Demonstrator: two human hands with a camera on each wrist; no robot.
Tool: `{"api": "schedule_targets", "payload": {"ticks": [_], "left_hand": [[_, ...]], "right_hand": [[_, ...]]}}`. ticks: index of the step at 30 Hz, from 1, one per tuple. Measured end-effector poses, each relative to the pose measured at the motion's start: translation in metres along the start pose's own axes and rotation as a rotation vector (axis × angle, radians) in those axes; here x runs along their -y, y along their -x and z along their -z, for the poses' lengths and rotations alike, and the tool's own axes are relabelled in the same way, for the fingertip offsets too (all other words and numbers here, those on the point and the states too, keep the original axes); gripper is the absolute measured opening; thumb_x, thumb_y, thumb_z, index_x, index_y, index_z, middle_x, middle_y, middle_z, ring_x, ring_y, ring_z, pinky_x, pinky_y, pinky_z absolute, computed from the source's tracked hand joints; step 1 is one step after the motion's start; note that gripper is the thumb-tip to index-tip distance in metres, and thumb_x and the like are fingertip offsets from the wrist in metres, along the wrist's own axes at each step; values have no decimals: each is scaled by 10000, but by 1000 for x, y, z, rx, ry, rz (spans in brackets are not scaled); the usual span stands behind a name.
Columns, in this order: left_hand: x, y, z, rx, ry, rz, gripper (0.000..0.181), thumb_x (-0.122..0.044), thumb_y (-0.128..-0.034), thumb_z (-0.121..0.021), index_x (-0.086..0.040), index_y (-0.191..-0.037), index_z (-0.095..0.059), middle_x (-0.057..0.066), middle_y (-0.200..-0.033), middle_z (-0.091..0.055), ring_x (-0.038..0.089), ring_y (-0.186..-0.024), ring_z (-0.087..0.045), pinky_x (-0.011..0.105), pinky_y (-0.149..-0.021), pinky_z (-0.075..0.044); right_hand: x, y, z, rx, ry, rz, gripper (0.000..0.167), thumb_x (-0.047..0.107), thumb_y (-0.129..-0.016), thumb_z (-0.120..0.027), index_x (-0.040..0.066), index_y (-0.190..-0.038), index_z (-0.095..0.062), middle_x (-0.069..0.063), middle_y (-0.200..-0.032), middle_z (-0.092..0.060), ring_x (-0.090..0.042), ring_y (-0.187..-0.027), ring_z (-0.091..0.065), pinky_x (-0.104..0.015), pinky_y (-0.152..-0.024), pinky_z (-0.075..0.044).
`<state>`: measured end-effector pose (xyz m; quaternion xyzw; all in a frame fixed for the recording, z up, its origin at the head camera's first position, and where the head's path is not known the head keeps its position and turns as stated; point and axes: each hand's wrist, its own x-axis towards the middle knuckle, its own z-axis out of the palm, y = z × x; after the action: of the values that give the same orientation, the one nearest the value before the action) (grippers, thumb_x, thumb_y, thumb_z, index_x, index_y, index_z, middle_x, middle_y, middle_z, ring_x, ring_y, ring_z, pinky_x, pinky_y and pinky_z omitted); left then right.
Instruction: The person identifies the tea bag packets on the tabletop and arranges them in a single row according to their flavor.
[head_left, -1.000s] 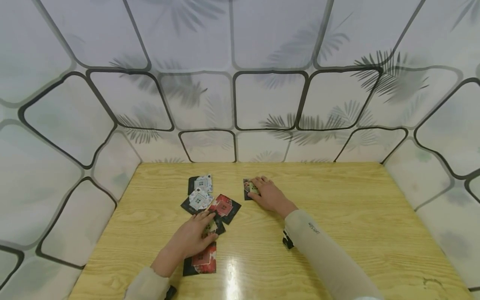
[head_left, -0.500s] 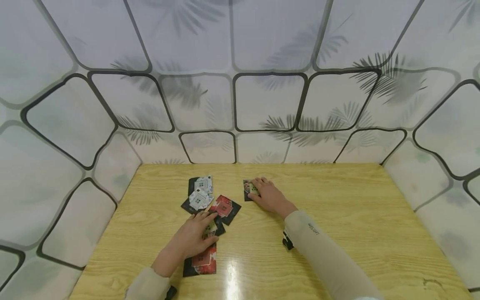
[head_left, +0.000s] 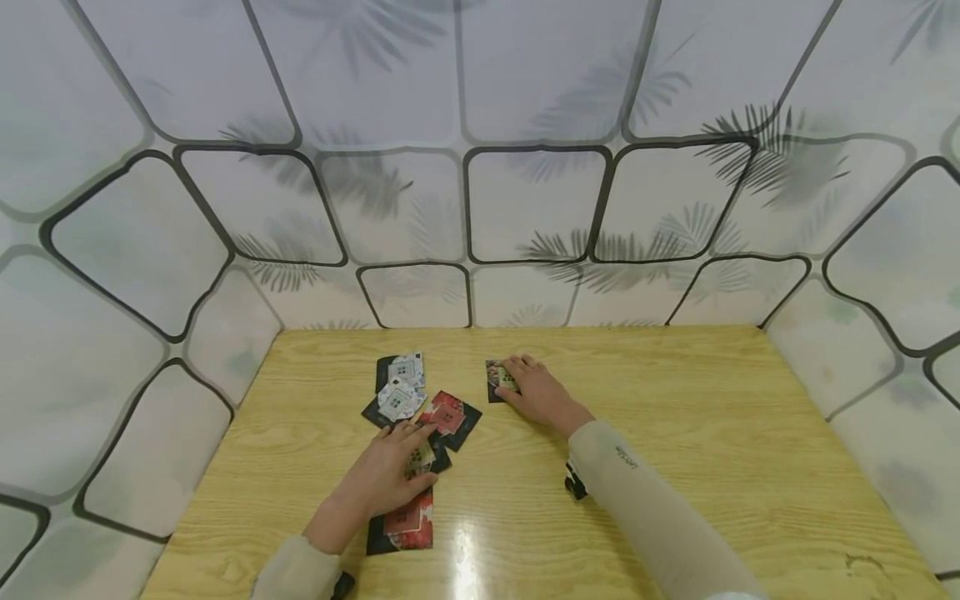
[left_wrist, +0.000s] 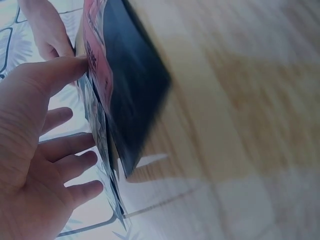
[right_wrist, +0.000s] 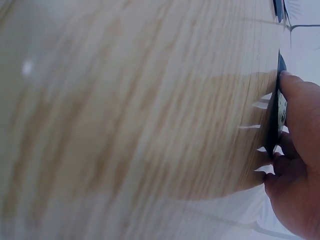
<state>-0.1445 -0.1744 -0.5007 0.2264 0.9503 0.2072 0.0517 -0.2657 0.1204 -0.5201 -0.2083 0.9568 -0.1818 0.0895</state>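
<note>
My left hand (head_left: 382,473) rests with spread fingers on a dark packet with a pale green label (head_left: 422,454). Its thumb touches a red and black packet (head_left: 402,525) just below; the left wrist view shows the thumb (left_wrist: 70,72) against the red one. My right hand (head_left: 538,395) lies over another dark packet with a green label (head_left: 495,379), fingers on its right part. In the right wrist view the thumb and fingers of that hand (right_wrist: 300,150) touch the packet's edges (right_wrist: 274,115), which lies on the table.
Two white-and-black packets (head_left: 406,369) overlap beyond my left hand, and a tilted red and black packet (head_left: 447,417) lies beside them. The wooden table (head_left: 675,400) meets patterned cloth walls (head_left: 540,204) at the back and sides.
</note>
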Motion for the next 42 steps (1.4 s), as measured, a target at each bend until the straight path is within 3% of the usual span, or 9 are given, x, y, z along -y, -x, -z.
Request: {"api": "schedule_targets", "payload": {"ticks": [9,19,23,27,30,32,34,37,42], "left_hand": [[-1,-1,0,32,-31,-53,712,-350,-932,-801,-91,-1543,-545,160,-1577,-548,442,-1508,-444,753,-1165,-350],[-5,1,6,36,-105,39,838,-511,-911,-794,-55,-1559,-519,216,-1562,-545,466,-1436,-521,683,-1162,-408],[-4,3,6,41,-86,10,833,-462,-903,-816,-47,-1558,-514,242,-1497,-599,431,-1298,-642,615,-1078,-517],[-6,4,9,55,-73,-5,825,-400,-899,-832,-51,-1568,-498,237,-1448,-638,294,-994,-743,518,-949,-601],[-8,5,14,71,-65,5,798,-360,-901,-830,-62,-1566,-504,132,-1028,-775,136,-646,-616,382,-677,-577],[-10,6,18,65,-70,11,766,-348,-902,-828,-77,-1552,-528,6,-693,-652,72,-532,-464,298,-525,-442],[-11,6,21,62,-72,27,740,-350,-910,-825,-101,-1547,-543,-64,-530,-420,61,-470,-319,256,-473,-272],[-11,6,23,43,-110,62,732,-377,-902,-837,-123,-1532,-566,-98,-529,-357,58,-483,-293,249,-473,-226],[-13,5,20,13,-220,66,658,-400,-870,-867,-89,-1414,-666,-47,-630,-601,90,-536,-494,316,-499,-426]], "right_hand": [[2,3,1,4,-18,6,644,402,-1118,-509,59,-1642,-359,-220,-1699,-335,-420,-1615,-227,-594,-1316,-198],[1,3,-1,0,-20,4,647,402,-1114,-519,59,-1640,-364,-222,-1697,-339,-418,-1615,-227,-589,-1318,-198],[0,2,-2,0,-9,0,648,399,-1115,-518,60,-1643,-357,-220,-1700,-335,-417,-1616,-225,-589,-1318,-196],[0,2,-1,1,-4,0,647,399,-1117,-511,59,-1644,-354,-217,-1701,-334,-420,-1616,-222,-591,-1318,-194],[1,3,0,0,-12,1,650,395,-1116,-516,49,-1642,-355,-221,-1700,-334,-422,-1616,-221,-596,-1316,-194],[2,4,1,3,-8,-1,653,399,-1117,-513,54,-1646,-349,-213,-1703,-331,-415,-1619,-218,-593,-1318,-193],[2,4,1,0,-8,0,650,395,-1115,-518,50,-1642,-355,-214,-1700,-337,-417,-1617,-223,-596,-1316,-196],[3,4,2,2,-5,-3,654,399,-1115,-518,56,-1645,-350,-210,-1702,-336,-412,-1618,-223,-592,-1318,-194],[3,4,3,6,-12,-4,660,405,-1116,-512,60,-1652,-338,-209,-1707,-326,-408,-1622,-214,-584,-1323,-184]]}}
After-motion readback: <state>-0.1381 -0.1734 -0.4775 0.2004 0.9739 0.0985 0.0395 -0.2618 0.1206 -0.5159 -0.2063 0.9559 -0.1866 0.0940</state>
